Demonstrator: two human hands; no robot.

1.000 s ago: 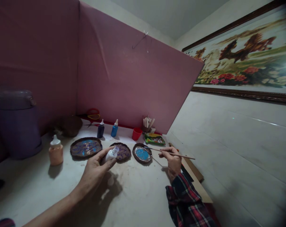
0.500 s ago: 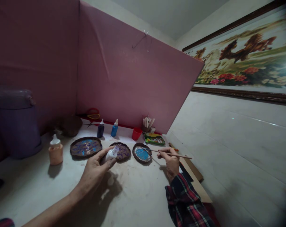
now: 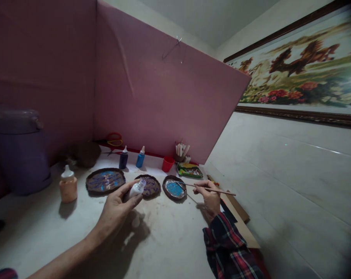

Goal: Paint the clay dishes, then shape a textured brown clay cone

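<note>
My left hand (image 3: 117, 209) is closed around a small white paint bottle (image 3: 137, 189), tilted with its uncapped neck up and to the right. Between the fingertips of my right hand (image 3: 209, 199) is a thin wooden paintbrush (image 3: 213, 189), its tip over the small brown dish (image 3: 165, 192) at the right. Blue and white paint (image 3: 174, 188) covers the inside of that dish. Behind the bottle lies a second brown dish (image 3: 152, 187) with purple strokes, partly hidden by my left hand. A larger brown oval dish (image 3: 105, 182) with purple and blue marks lies farther left.
A peach paint bottle (image 3: 68, 188) stands at the left. Dark purple (image 3: 123, 159) and blue (image 3: 140, 159) bottles, a red cup (image 3: 167, 164), a green packet (image 3: 189, 170) and scissors (image 3: 113, 151) line the back. A purple bin (image 3: 21, 155) and pink panel (image 3: 163, 97) bound the table.
The brush tip has shifted slightly within the right dish, with a small movement of my right hand. My left hand and its bottle stay in nearly the same place.
</note>
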